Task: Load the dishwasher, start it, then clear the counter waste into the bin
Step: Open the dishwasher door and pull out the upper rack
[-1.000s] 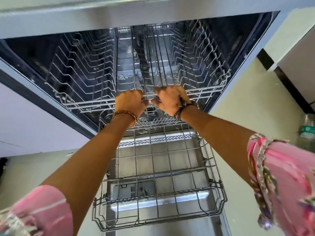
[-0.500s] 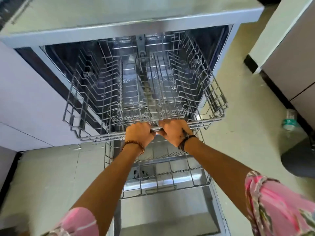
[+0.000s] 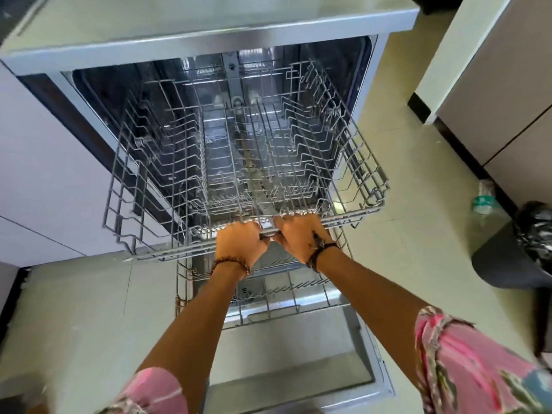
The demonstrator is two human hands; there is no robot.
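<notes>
The dishwasher (image 3: 370, 94) stands open under the counter, its door (image 3: 298, 360) folded down flat. An empty grey wire upper rack (image 3: 119, 186) is pulled out over the door. My left hand (image 3: 239, 243) and my right hand (image 3: 298, 234) sit side by side, both gripping the rack's front rail at its middle. Below them the empty lower rack (image 3: 286, 300) also sits out over the door.
A bin lined with a black bag (image 3: 534, 243) stands on the floor at the right, a plastic bottle (image 3: 482, 198) beside it. Cabinets (image 3: 507, 85) rise at the far right. White cabinet fronts (image 3: 38, 174) flank the dishwasher on the left. The counter top (image 3: 209, 13) runs above.
Both hands have drawn the upper rack outward, from inside the tub to well over the open door. The view has pulled back, so the bin and bottle show.
</notes>
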